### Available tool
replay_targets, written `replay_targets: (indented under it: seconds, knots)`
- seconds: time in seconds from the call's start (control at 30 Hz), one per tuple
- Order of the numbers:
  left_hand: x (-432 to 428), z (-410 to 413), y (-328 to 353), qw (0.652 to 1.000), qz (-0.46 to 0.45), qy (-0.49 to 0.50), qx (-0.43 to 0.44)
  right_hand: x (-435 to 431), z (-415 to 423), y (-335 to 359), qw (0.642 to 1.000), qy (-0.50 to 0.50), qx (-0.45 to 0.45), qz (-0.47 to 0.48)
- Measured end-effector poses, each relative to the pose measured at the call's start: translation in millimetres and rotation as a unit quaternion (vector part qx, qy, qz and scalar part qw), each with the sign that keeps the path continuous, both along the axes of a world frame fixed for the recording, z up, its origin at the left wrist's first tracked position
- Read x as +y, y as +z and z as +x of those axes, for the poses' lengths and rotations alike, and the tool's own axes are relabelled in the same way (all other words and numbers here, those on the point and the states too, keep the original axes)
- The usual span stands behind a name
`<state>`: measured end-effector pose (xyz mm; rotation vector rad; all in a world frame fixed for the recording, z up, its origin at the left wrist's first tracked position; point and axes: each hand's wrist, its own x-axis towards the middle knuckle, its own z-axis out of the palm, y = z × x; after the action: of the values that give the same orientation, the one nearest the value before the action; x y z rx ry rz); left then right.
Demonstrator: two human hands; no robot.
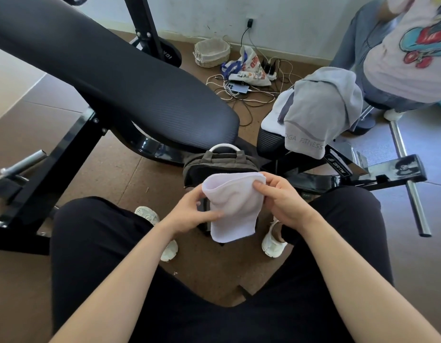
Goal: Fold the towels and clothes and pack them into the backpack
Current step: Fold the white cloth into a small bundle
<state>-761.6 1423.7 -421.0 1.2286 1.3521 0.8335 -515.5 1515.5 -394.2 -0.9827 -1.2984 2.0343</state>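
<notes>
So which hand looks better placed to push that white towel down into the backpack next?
Probably the right hand. It pinches the white towel at its top edge, directly over the backpack. The left hand holds the towel's side, lower and nearer the body.

Soft white terry towel [233, 206]; matt ribbed black bench pad [130, 90]; glossy frame [377, 173]
</notes>
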Motion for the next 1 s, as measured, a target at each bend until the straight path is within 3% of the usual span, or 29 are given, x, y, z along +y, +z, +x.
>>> replay_targets:
  seconds: [0.1,0.23,0.37,0.47,0.57,0.7,1.0]
  knots:
    - [3,4,5,0.996,0.019,0.081,-0.04,1,2,1,0.999,-0.018,-0.024,0.015]
    - [2,6,17,0.982,0.09,0.161,-0.03,-1,-3,-2,0.989,-0.089,-0.083,0.085]
    - [1,4,11,0.99,0.057,0.132,0.006,-1,-6,-6,0.982,-0.07,-0.145,0.101]
    - [3,1,8,0.989,0.035,0.145,-0.025,1,-5,-8,0.981,-0.049,-0.172,0.074]
    - [6,1,15,0.987,0.041,0.149,-0.042,3,-7,-3,0.982,-0.061,-0.167,0.062]
    - [29,-1,34,0.985,0.078,0.155,-0.022,18,-17,18,0.971,-0.101,-0.174,0.126]
    - [92,-18,122,0.945,0.272,0.179,0.021,68,-41,112,0.952,-0.171,-0.052,0.248]
